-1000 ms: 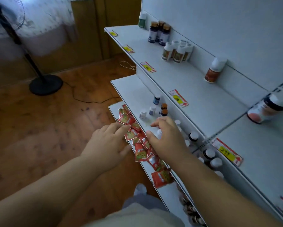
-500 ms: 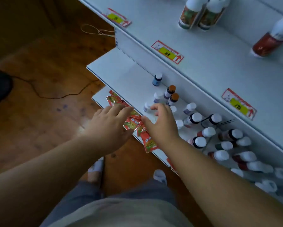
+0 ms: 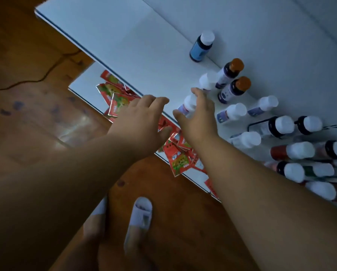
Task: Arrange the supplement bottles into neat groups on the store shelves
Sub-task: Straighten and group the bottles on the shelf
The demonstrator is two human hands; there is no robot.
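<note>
Below you, the brown wooden floor [image 3: 36, 124] fills the left and near side, a thin dark cable [image 3: 46, 75] trailing across it at far left. Your white metal store shelf [image 3: 124, 36] runs from far left to near right, and a lower white shelf [image 3: 85, 85] juts out beneath its front edge. On that lower shelf lies a loose heap of red foil sachets [image 3: 114, 98], partly hidden under your arms. To the right on the upper shelf, white-capped supplement bottles [image 3: 292, 151] crowd together, most blurred and leaning away from you. Farther back stands a blue bottle with a white cap [image 3: 201, 48], apart from the others, then two dark bottles with orange caps [image 3: 234, 81] just beside each other. Your left hand [image 3: 142, 122] hovers above the sachets at the shelf's front edge, fingers relaxed and together, holding nothing. Your right hand [image 3: 197, 116] reaches over the shelf edge, thumb and fingers curled round a small white-capped bottle with a pale purple label [image 3: 187, 105], near the orange-capped pair. Your feet in white slippers [image 3: 140, 214] stand on the floor at the near edge.
</note>
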